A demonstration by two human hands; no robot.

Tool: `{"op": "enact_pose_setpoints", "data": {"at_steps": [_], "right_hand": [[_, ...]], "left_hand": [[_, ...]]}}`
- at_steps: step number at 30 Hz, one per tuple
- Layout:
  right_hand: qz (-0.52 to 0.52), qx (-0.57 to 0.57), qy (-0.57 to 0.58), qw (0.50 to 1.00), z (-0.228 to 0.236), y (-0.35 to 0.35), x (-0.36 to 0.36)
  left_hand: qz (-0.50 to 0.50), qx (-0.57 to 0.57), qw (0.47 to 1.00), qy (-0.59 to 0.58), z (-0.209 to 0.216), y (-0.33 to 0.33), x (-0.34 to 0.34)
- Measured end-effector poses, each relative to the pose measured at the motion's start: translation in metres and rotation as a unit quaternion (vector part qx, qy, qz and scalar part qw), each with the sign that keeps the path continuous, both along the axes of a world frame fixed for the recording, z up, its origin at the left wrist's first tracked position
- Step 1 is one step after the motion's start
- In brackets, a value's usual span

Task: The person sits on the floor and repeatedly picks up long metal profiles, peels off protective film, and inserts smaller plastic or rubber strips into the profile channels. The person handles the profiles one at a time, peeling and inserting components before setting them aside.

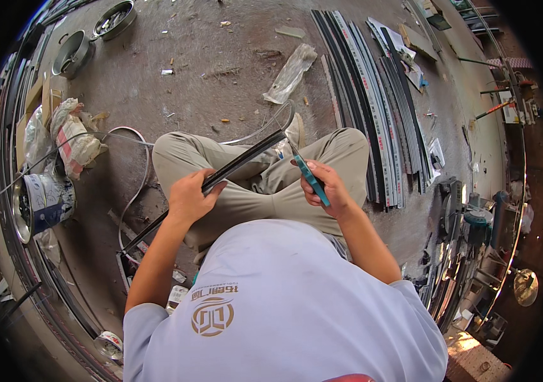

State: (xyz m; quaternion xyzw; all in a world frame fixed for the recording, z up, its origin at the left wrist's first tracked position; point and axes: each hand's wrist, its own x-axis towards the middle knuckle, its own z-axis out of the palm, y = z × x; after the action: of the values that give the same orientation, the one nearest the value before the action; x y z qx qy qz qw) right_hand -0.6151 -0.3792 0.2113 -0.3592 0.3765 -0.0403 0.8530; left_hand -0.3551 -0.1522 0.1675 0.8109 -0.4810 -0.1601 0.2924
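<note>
My left hand (190, 196) is wrapped round a long black profile bar (246, 159), which slants from the floor at my left up across my crossed legs. In my right hand (330, 186) are teal-handled pliers (310, 176). Their jaws point up toward the far end of the bar and look close to it; whether they touch it I cannot tell. A thin grey strip (251, 135) loops near that same end and trails off to the left over the floor.
Bundled black and grey profiles (373, 121) lie on the right. A clear plastic wrapper (292, 73) rests ahead. Two metal pans (73, 54) sit far left, with plastic bags (75, 137) and a tipped metal bucket (48, 198) nearer. Tools and a metal frame (516, 210) line the right edge.
</note>
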Motion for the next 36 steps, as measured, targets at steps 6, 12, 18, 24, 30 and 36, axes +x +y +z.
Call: {"op": "enact_pose_setpoints", "data": {"at_steps": [6, 12, 18, 24, 30, 36], "right_hand": [[-0.013, 0.005, -0.003, 1.000, 0.008, 0.005, -0.008], [-0.019, 0.032, -0.016, 0.999, 0.008, 0.008, -0.017], [-0.008, 0.041, -0.030, 0.999, 0.006, 0.005, -0.011], [-0.004, 0.011, -0.054, 0.998, 0.039, 0.002, 0.008], [-0.243, -0.080, 0.034, 0.966, 0.013, -0.036, -0.048], [-0.427, -0.244, 0.256, 0.832, -0.157, -0.059, -0.212]], "left_hand": [[-0.006, 0.097, 0.995, -0.015, 0.002, -0.020, -0.006], [-0.006, 0.095, 0.994, -0.043, -0.003, -0.024, -0.001], [-0.047, 0.121, 0.990, -0.061, -0.001, -0.021, -0.005], [-0.079, 0.168, 0.980, -0.073, -0.014, -0.032, -0.019], [-0.026, 0.181, 0.982, -0.049, -0.009, -0.040, -0.008], [-0.048, 0.185, 0.978, -0.088, -0.008, -0.042, -0.021]]}}
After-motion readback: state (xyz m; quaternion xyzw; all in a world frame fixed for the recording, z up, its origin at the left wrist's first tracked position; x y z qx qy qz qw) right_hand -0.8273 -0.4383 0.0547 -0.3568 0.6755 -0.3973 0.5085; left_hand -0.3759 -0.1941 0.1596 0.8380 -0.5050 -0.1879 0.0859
